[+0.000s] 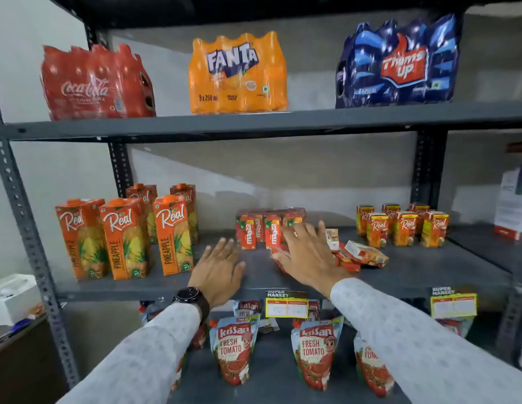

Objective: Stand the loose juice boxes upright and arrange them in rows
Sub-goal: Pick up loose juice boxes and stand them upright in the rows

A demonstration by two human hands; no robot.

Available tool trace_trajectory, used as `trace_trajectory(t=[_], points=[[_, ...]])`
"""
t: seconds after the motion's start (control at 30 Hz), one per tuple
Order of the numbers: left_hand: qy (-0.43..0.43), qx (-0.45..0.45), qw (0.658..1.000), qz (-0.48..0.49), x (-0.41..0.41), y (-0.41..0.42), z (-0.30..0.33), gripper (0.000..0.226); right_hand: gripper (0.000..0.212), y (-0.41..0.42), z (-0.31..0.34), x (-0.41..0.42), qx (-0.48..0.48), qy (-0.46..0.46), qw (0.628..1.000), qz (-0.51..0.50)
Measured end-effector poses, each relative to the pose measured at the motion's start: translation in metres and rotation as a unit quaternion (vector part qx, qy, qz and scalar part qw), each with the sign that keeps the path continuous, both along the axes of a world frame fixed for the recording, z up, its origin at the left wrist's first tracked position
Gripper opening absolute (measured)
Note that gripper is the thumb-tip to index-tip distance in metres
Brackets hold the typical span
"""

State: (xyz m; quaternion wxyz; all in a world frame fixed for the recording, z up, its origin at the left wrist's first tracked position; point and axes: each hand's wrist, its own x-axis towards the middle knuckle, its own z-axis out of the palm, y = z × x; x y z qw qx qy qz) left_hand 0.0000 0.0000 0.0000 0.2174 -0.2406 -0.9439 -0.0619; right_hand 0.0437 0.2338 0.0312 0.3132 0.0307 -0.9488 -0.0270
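While the left hand (217, 269) is laid flat on the middle shelf (414, 269) with fingers spread and nothing held, the right hand (308, 255) is placed with splayed fingers over a fallen juice box (280, 255). More loose boxes (363, 255) are seen tumbled just right of it, behind two upright Maaza boxes (259, 231).

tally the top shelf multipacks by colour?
Red shrink-wrapped Coca-Cola bottle multipack: 1
Orange shrink-wrapped Fanta bottle multipack: 1
Dark blue shrink-wrapped Thums Up bottle multipack: 1
Total: 3
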Motion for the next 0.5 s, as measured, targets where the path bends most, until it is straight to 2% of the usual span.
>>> trace_trajectory(t=[0.07, 0.17, 0.27, 0.37, 0.5], points=[[-0.067, -0.002, 0.998, 0.004, -0.008, -0.002, -0.01, 0.061, 0.064, 0.004, -0.01, -0.006, -0.018, -0.02, 0.999, -0.036], [-0.119, -0.002, 0.993, 0.025, -0.022, -0.007, -0.025, 0.058, 0.066, 0.013, -0.019, -0.017, -0.023, -0.059, 0.995, -0.081], [-0.099, 0.012, 0.994, 0.039, -0.029, -0.006, -0.037, 0.057, 0.064, 0.016, -0.02, -0.027, -0.01, -0.076, 0.994, -0.082], [-0.048, 0.028, 0.997, 0.055, -0.029, -0.005, -0.048, 0.055, 0.056, 0.014, -0.023, -0.035, -0.031, -0.083, 0.995, -0.039], [-0.018, 0.037, 0.998, 0.052, -0.031, -0.005, -0.052, 0.053, 0.05, 0.015, -0.019, -0.046, -0.048, -0.133, 0.99, -0.022]])
